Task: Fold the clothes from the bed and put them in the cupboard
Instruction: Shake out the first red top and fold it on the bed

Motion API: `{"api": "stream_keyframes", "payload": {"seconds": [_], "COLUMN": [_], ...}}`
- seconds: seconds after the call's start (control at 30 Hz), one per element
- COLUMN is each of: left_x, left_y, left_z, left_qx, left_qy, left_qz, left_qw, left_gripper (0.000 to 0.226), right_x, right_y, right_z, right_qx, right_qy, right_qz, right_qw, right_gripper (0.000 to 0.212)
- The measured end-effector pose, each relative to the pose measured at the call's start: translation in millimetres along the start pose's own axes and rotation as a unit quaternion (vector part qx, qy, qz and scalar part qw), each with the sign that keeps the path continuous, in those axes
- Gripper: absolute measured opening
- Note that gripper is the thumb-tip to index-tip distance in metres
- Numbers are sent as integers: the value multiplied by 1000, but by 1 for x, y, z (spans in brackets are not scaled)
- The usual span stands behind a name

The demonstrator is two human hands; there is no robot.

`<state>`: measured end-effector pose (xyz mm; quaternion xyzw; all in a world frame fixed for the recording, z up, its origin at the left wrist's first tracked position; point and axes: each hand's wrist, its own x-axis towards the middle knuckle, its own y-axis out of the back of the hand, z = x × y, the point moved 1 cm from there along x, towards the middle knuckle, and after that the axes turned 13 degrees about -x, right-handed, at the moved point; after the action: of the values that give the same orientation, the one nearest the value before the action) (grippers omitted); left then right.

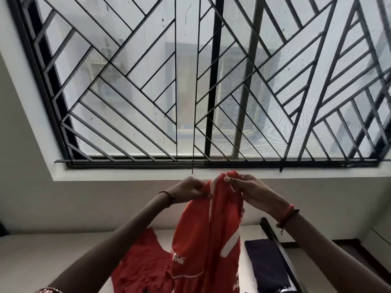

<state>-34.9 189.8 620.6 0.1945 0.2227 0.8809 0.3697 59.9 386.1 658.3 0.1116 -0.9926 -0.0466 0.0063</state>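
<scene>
A red garment (208,233) with white stripes and white lettering hangs in the air in front of me, held up by its top edge. My left hand (186,190) pinches its upper left part. My right hand (251,190) grips its upper right part, close to the left hand. The cloth drapes down over the bed (31,261). A second red garment (139,263) lies spread on the bed below, partly hidden by the hanging one. A dark navy garment (266,265) lies to its right on the bed.
A large window with a black diagonal metal grille (190,81) fills the wall ahead, above a white sill. The bed's dark wooden frame (281,250) runs along the right side. The cupboard is not in view.
</scene>
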Motion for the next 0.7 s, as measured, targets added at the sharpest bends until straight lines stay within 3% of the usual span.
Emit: {"api": "stream_keyframes", "payload": {"seconds": [0.07,0.13,0.23,0.37,0.5,0.63,0.7], "left_x": [-1,2,2,0,-3,-7,-3], "left_y": [0,4,8,12,24,21,10], "left_z": [3,10,18,16,6,26,38], "left_qx": [19,61,123,125,26,-83,-87], "left_qy": [-36,-73,-84,-64,37,14,14], "left_qz": [42,65,55,23,-12,-12,-29], "left_qw": [998,993,987,990,999,996,996], "left_gripper": [23,24,32,34,37,26,26], "right_x": [7,13,14,16,13,9,11], "right_y": [2,1,-4,-5,-3,-11,-16], "right_z": [7,15,28,31,26,16,10], "right_qx": [-17,-14,-7,15,8,-83,-108], "right_qy": [-56,-158,-240,-130,-20,98,139], "right_qz": [-20,-58,-68,33,79,122,157], "right_qw": [998,986,968,991,997,984,972], "right_gripper": [42,65,52,20,25,30,26]}}
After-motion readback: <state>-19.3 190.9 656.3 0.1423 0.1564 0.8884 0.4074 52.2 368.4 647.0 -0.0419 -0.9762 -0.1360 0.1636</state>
